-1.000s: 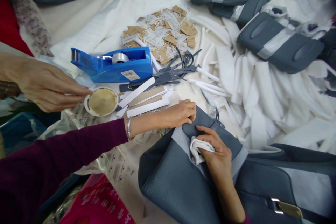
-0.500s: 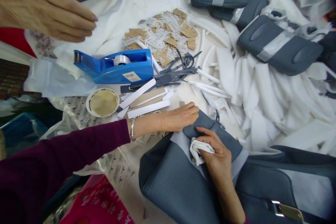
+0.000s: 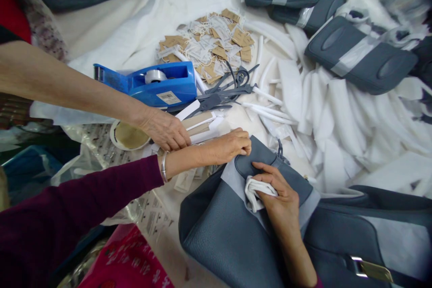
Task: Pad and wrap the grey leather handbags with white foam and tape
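A grey-blue leather bag [image 3: 219, 234] lies at the bottom centre. My left hand [image 3: 226, 147], in a maroon sleeve with a silver bangle, is closed on the bag's upper edge. My right hand [image 3: 280, 198] presses a wad of white paper [image 3: 254, 191] against the bag's opening, fingers curled round it. Another person's bare hand [image 3: 167, 131] reaches in from the left and rests on the white paper strips [image 3: 197, 121] just above my left wrist.
A blue tape dispenser [image 3: 151, 84] and a round tape roll [image 3: 126, 136] sit left of centre. Brown and white hang tags [image 3: 209, 45] are piled behind grey straps [image 3: 224, 92]. White foam sheets [image 3: 320, 112] cover the right; taped grey bags [image 3: 357, 54] lie at top right.
The other person's hand came down from the top left to the paper strips beside my left wrist. My own hands have barely moved.
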`<state>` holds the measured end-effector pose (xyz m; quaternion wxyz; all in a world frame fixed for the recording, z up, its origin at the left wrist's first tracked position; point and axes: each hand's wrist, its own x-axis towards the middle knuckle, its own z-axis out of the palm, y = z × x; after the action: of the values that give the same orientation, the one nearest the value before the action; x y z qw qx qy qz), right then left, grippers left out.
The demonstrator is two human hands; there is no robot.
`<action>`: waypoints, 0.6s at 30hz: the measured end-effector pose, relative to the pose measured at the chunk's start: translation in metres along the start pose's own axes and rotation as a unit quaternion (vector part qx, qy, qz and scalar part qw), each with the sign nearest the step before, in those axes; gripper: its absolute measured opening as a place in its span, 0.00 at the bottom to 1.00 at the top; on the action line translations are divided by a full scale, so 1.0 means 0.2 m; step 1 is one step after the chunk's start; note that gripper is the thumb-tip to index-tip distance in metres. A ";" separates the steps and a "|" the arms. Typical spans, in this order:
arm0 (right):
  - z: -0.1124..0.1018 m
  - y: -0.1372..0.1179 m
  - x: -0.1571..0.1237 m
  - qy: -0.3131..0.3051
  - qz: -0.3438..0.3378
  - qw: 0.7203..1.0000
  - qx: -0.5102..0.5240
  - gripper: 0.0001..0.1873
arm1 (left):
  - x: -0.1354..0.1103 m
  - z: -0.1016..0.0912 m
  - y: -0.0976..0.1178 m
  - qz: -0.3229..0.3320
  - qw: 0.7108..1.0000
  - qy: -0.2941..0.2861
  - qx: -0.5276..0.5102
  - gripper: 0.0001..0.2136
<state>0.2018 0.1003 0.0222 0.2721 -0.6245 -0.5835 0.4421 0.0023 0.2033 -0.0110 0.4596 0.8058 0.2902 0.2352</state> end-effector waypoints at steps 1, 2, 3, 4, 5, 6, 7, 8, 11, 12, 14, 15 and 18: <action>0.00 0.00 0.00 0.001 0.000 1.000 -0.001 0.06 | 0.01 0.00 0.00 0.004 1.000 -0.004 0.014 0.07; 0.00 0.00 0.00 0.001 -0.001 1.000 -0.002 0.06 | 0.01 0.01 0.00 0.007 1.000 -0.007 0.026 0.06; 0.00 0.00 0.00 0.002 -0.003 1.000 -0.003 0.06 | 0.01 0.01 0.00 0.010 0.999 -0.007 0.038 0.06; 0.00 0.00 0.00 0.002 -0.004 1.000 -0.004 0.05 | 0.02 0.01 0.00 0.013 0.999 -0.006 0.050 0.06; 0.00 0.00 0.00 0.002 -0.004 1.000 -0.003 0.05 | 0.02 0.02 0.01 0.015 0.998 -0.005 0.061 0.05; 0.00 0.00 0.00 0.002 -0.003 1.000 -0.003 0.05 | 0.02 0.02 0.01 0.018 0.997 -0.004 0.075 0.05; 0.00 0.00 0.00 0.002 -0.002 1.000 -0.002 0.05 | 0.02 0.03 0.02 0.020 0.996 -0.004 0.090 0.05; 0.00 0.00 0.00 0.003 -0.003 1.000 -0.001 0.05 | 0.02 0.03 0.02 0.022 0.994 -0.006 0.109 0.05; 0.01 0.00 0.00 0.003 -0.007 1.000 -0.001 0.05 | 0.02 0.05 0.05 0.031 0.981 -0.015 0.191 0.06; 0.01 0.00 0.00 0.003 -0.008 1.000 -0.001 0.05 | 0.03 0.06 0.05 0.033 0.974 -0.020 0.223 0.06; 0.01 0.00 0.00 0.003 -0.011 1.000 -0.001 0.04 | 0.03 0.07 0.07 0.033 0.960 -0.033 0.275 0.06; 0.01 0.01 0.00 0.003 -0.013 1.000 -0.002 0.04 | 0.03 0.07 0.07 0.032 0.956 -0.038 0.290 0.07; 0.01 0.01 0.00 0.002 -0.014 1.000 -0.002 0.05 | 0.03 0.07 0.07 0.033 0.954 -0.051 0.292 0.08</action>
<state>0.2015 0.1002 0.0204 0.2778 -0.6177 -0.5926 0.4359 0.0195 0.1930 -0.0045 0.2101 0.9249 0.2956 0.1141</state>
